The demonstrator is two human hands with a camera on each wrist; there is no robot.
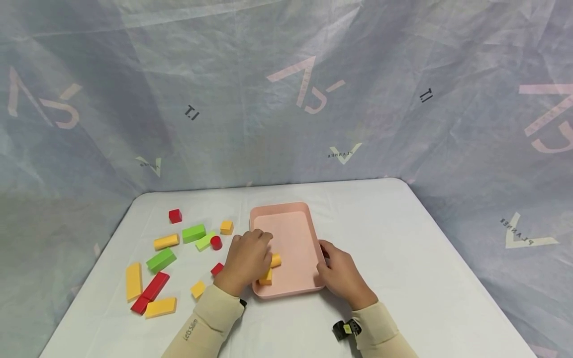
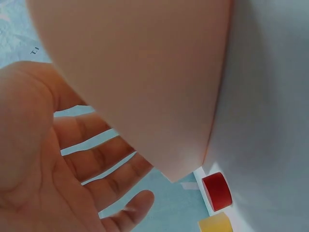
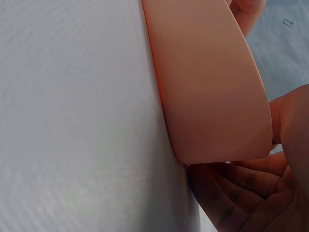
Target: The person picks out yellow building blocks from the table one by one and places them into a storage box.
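Note:
A shallow pink tray lies on the white table in the head view. My left hand reaches over its left wall, fingers loosely spread and fingertips inside. Close to the thumb are a yellow cylinder and a yellow block in the tray; the hand partly covers them. In the left wrist view the tray wall hides the thumb tip and some fingertips. My right hand grips the tray's right side near the front corner. The right wrist view shows its fingers curled against the wall.
Left of the tray lie several loose blocks, among them a red cylinder, a green block, a long red block, a yellow plank and a yellow cube. A grey printed cloth hangs behind the table.

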